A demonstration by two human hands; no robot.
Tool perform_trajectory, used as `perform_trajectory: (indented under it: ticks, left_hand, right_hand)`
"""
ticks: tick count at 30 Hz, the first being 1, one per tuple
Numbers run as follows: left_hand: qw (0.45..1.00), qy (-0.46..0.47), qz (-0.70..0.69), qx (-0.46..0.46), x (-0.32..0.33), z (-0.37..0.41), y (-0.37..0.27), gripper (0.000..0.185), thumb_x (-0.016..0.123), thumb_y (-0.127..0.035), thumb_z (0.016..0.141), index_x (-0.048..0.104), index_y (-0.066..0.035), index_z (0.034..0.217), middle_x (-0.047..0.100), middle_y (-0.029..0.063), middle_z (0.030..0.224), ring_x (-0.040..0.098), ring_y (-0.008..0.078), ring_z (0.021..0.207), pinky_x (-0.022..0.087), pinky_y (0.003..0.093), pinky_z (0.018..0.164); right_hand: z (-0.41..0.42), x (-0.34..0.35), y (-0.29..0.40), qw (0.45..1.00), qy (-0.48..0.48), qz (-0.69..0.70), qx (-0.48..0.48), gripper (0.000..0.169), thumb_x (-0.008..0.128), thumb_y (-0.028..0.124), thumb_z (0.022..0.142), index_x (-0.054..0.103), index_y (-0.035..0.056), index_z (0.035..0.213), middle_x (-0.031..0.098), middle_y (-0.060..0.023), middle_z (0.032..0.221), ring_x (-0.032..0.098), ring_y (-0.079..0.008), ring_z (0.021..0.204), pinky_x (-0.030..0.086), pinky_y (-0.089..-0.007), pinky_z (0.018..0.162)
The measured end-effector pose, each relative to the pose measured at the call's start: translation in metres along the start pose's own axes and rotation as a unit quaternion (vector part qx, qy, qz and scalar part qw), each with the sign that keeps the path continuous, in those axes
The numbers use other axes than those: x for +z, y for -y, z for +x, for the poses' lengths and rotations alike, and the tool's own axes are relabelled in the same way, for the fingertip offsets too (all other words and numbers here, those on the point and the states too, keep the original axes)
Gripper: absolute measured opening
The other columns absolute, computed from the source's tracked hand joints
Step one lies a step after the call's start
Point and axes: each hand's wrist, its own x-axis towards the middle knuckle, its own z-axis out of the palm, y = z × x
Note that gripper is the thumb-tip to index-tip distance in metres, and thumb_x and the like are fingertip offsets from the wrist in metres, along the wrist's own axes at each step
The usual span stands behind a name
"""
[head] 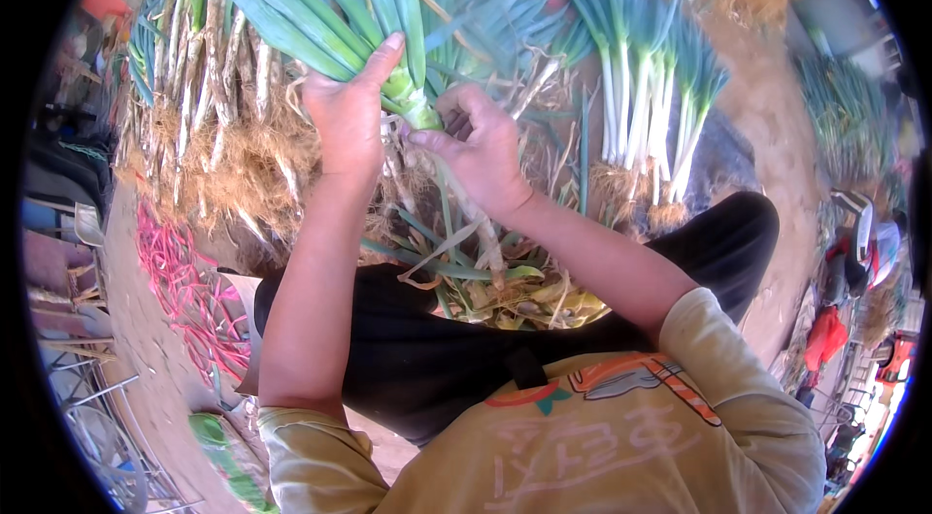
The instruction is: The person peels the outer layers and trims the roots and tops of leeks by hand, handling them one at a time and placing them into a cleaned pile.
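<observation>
My left hand is wrapped around a large green onion just where its leaves fan out, the thumb lying along the leaves. My right hand pinches the same stalk slightly lower, thumb and curled fingers at its outer layer. Below the right hand, a pale stalk slants down to a root end near my lap; the right hand partly hides its upper part. The green leaves spread up and left past the frame's top edge.
Soil-covered green onions with roots lie at the left. Cleaned white-stemmed green onions rest at the right. Pink ties are strewn on the ground at left. Peeled leaf scraps lie between my legs. Farther right are more green onions.
</observation>
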Motion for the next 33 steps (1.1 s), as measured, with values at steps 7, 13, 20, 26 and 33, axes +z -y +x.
perform_trajectory:
  ticks: [7,13,20,26,33]
  left_hand:
    - [0.999,0.019,0.008,-0.025,0.004,-0.002,-0.003,0.02,0.073,0.0,0.075,0.066,0.001,0.094,0.067,0.0102,0.093,0.064,0.0152,0.081,0.051,0.0269,0.075]
    - [1.0,-0.018,-0.012,-0.005,-0.007,0.003,0.001,0.028,0.072,0.001,0.076,0.062,0.003,0.101,0.067,0.0115,0.097,0.064,0.0176,0.083,0.052,0.0285,0.077]
    - [0.979,-0.071,0.098,0.164,-0.015,0.025,-0.022,0.026,0.071,-0.007,0.078,0.061,0.003,0.101,0.066,0.0125,0.095,0.063,0.0187,0.083,0.05,0.0313,0.08]
    - [0.991,-0.078,0.072,0.083,-0.022,0.028,-0.031,0.043,0.072,-0.009,0.078,0.054,0.001,0.116,0.062,0.0108,0.107,0.059,0.0181,0.095,0.044,0.0333,0.086]
    - [0.97,-0.077,-0.172,-0.154,-0.017,0.026,-0.012,0.038,0.066,-0.025,0.085,0.053,-0.003,0.114,0.06,0.0089,0.098,0.057,0.0228,0.09,0.042,0.0379,0.09]
  right_hand:
    - [-0.004,-0.007,0.004,0.997,0.024,0.027,-0.062,0.024,0.073,0.0,0.065,0.052,0.0016,0.077,0.051,-0.0085,0.073,0.051,-0.023,0.063,0.044,-0.0321,0.058]
    - [-0.035,-0.023,0.01,0.926,0.2,-0.079,-0.31,0.019,0.064,-0.002,0.063,0.052,0.0032,0.076,0.045,-0.0093,0.071,0.051,-0.0282,0.07,0.044,-0.0362,0.06]
    - [-0.192,-0.059,-0.14,0.767,0.63,-0.12,-0.036,0.012,0.064,0.009,0.072,0.056,0.0084,0.081,0.059,-0.011,0.077,0.058,-0.0313,0.076,0.047,-0.0415,0.064]
    - [-0.06,-0.032,-0.047,0.958,0.265,-0.104,0.041,0.027,0.059,0.029,0.086,0.057,0.0029,0.092,0.059,-0.0156,0.079,0.061,-0.0246,0.074,0.048,-0.0405,0.065]
    - [0.01,0.017,-0.01,0.968,0.173,0.16,0.086,0.041,0.047,0.038,0.095,0.055,-0.0016,0.102,0.06,-0.012,0.08,0.057,-0.0167,0.067,0.047,-0.0324,0.06]
